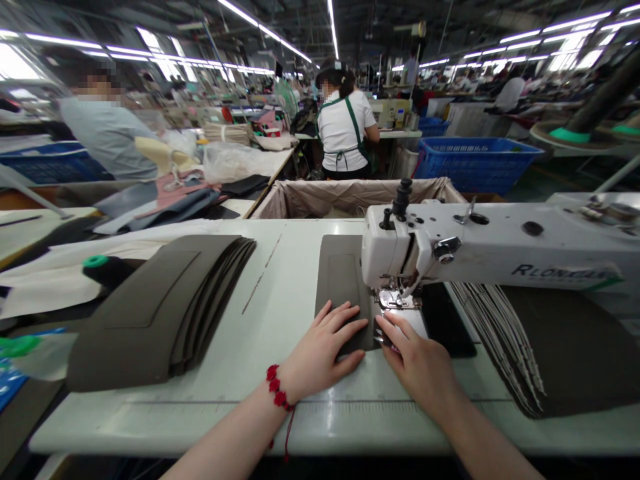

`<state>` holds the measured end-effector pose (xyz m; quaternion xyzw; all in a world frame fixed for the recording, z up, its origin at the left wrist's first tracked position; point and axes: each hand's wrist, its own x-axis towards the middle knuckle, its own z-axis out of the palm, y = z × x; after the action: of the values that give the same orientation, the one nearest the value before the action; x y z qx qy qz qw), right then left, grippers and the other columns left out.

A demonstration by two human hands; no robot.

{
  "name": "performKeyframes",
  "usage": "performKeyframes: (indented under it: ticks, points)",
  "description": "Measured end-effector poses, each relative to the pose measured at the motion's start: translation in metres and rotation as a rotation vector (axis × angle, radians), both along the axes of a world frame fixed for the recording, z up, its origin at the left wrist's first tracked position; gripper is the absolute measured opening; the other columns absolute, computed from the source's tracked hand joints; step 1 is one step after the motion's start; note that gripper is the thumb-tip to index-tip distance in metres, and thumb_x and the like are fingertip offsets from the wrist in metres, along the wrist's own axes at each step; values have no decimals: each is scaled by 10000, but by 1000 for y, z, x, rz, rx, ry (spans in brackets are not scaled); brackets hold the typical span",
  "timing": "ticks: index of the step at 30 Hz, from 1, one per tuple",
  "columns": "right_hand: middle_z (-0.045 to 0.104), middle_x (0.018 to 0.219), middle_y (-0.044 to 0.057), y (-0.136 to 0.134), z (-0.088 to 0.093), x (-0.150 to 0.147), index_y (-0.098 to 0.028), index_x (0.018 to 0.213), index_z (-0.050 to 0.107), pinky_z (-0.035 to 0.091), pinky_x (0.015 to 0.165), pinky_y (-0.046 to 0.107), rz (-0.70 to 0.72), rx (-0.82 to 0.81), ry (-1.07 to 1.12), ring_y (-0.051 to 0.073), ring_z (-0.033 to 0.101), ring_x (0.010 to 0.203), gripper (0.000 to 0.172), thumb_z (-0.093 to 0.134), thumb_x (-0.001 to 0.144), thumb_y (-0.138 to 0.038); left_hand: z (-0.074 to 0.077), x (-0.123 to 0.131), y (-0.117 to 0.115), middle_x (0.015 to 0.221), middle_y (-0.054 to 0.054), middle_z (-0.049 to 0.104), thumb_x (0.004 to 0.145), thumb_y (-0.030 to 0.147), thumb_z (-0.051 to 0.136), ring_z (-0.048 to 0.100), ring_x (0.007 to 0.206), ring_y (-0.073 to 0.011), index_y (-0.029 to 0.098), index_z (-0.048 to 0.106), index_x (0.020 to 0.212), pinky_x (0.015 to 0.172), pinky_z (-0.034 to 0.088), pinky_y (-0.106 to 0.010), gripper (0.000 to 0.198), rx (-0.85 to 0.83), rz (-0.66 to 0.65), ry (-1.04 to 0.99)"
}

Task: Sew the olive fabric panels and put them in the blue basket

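A grey-brown fabric panel (343,267) with a stitched or creased rectangular outline lies on the sewing table, its right edge beside the presser foot of the white sewing machine (480,240). My left hand (330,343) rests flat on the panel's near part, fingers spread; a red bracelet circles that wrist. Just right of it, my right hand (415,353) is closed at the panel's near right edge. A small shiny metal tool (379,335) shows at its fingertips, mostly hidden by the fingers. The metal needle plate (400,310) lies right in front of that hand.
At left, a fanned stack of similar panels (150,307) lies by a black thread cone (107,270). More panels (565,347) lie under the machine arm at right, near a dark flat slab (447,323). Behind are a cloth-lined bin (310,200), a blue crate (473,163) and co-workers.
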<state>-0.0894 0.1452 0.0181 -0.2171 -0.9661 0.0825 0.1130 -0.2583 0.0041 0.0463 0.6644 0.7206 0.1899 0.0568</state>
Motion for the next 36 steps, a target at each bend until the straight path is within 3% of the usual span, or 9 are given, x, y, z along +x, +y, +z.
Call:
performKeyframes:
  ticks: [22,36]
  points:
    - [447,1436,-15,1,-2,0,-294,1368,437,539,729,315,2,-28,-3,175,642,993,424,422,946,-247,-8,-1,5,1507,-24,306,949,364,521,240,1401,-230,282,301,1443,1179,167,-483,547,-47,89,28]
    - [453,1432,5,3,-4,1,-286,1363,445,537,739,312,19,-33,10,186,637,1010,433,424,934,-228,-9,-1,6,1516,-22,284,950,370,516,215,1411,-231,285,306,1443,1178,170,-486,542,-44,90,33]
